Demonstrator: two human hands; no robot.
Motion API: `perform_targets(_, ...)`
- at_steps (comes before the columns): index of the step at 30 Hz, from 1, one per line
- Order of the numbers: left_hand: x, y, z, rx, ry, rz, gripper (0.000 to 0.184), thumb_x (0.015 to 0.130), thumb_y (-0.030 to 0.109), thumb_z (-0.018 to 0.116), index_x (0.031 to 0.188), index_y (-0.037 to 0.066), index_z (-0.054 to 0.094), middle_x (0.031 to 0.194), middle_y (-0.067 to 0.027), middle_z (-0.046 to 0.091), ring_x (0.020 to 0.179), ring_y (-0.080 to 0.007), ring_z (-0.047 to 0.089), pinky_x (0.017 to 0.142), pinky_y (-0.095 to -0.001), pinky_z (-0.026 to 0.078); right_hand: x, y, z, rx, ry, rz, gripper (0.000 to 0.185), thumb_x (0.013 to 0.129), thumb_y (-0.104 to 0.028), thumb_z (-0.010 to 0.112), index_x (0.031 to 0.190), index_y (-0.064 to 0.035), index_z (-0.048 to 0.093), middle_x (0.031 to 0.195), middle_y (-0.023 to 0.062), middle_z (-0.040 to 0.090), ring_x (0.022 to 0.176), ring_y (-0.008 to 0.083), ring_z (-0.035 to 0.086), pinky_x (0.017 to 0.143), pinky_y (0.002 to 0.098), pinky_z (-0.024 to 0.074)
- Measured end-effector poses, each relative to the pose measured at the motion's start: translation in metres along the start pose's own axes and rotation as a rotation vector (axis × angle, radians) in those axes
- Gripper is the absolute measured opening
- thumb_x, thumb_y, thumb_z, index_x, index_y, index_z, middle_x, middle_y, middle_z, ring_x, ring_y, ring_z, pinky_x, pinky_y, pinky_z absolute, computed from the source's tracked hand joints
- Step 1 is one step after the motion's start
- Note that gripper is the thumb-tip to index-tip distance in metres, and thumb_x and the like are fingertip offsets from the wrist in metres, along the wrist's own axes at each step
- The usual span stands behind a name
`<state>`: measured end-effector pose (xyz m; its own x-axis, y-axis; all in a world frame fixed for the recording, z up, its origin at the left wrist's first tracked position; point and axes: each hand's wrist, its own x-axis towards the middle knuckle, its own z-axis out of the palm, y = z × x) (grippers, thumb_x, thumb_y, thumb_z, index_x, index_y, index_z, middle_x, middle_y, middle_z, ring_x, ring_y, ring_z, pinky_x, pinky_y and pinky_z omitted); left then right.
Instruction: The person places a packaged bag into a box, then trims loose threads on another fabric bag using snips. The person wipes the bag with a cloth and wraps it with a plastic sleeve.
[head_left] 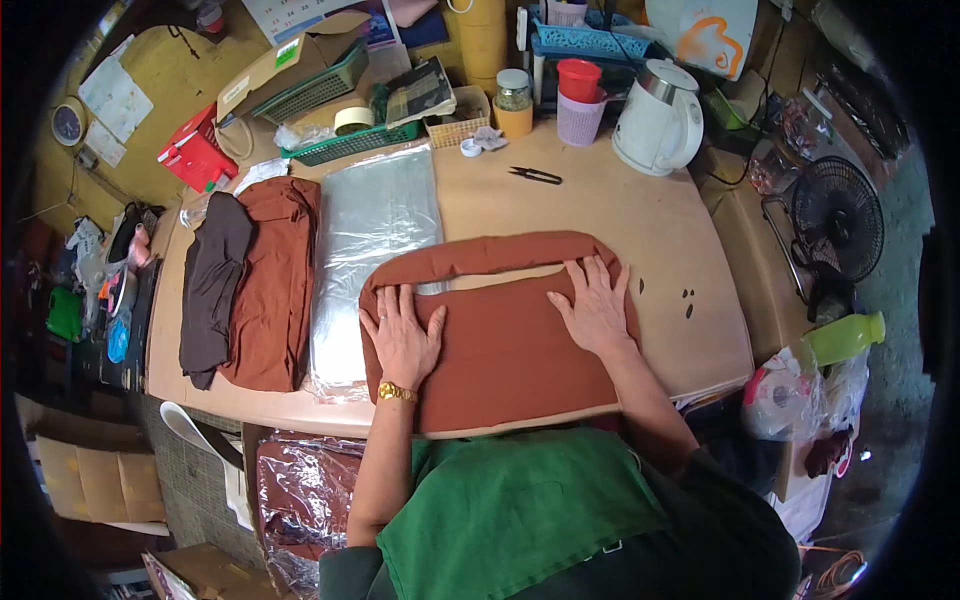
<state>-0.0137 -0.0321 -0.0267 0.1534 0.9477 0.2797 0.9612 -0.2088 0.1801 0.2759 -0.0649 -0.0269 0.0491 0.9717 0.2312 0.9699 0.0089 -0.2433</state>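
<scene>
A flat rust-brown cloth piece (510,350) lies on the table in front of me. Its padded-looking band arches over a long narrow slot near the far edge, and the tan tabletop shows through. My left hand (402,335), with a gold watch at the wrist, rests palm down near the slot's left end. At its right end, my right hand (595,305) presses flat with fingers spread. Both hands are open and grip nothing that I can see. Left of the cloth lies a stack of clear plastic bags (375,230), partly under its edge.
Folded rust-brown cloth (275,290) and dark brown cloth (215,285) lie at the left. Small black thread snips (536,175) sit farther back. A white kettle (655,120), purple cup (578,118), glass jar (513,100) and green basket (350,145) line the back edge.
</scene>
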Motion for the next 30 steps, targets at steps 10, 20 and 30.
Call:
perform_targets(10, -0.033, 0.041, -0.045, -0.193, -0.140, 0.296, 0.061, 0.095, 0.046, 0.053, 0.146, 0.014, 0.043, 0.155, -0.0149, 0.033, 0.146, -0.0342, 0.026, 0.115, -0.0638, 0.013, 0.028, 0.012, 0.000, -0.082, -0.093, -0.024, 0.067, 0.097, -0.050, 0.048, 0.149, -0.0119, 0.034, 0.154, 0.0199, 0.031, 0.147, 0.0333, 0.021, 0.113, 0.0703, 0.0048)
perform_targets(20, -0.050, 0.002, -0.028, 0.033, -0.170, 0.240, 0.067, 0.095, 0.053, 0.048, 0.152, 0.019, 0.035, 0.161, -0.0081, 0.026, 0.148, -0.0317, 0.021, 0.117, -0.0611, 0.010, -0.039, 0.001, -0.019, -0.036, -0.156, -0.165, 0.070, 0.092, -0.057, 0.053, 0.149, -0.0206, 0.040, 0.160, 0.0140, 0.023, 0.149, 0.0331, 0.018, 0.119, 0.0585, 0.0076)
perform_targets(30, -0.075, -0.104, -0.049, -0.314, -0.010, -0.037, 0.051, 0.089, 0.027, 0.065, 0.135, 0.009, 0.056, 0.152, -0.0162, 0.040, 0.145, -0.0349, 0.030, 0.118, -0.0565, 0.014, -0.012, 0.071, -0.052, -0.079, -0.216, -0.112, 0.065, 0.090, -0.047, 0.062, 0.146, -0.0184, 0.044, 0.156, 0.0160, 0.033, 0.146, 0.0360, 0.026, 0.117, 0.0607, 0.0107)
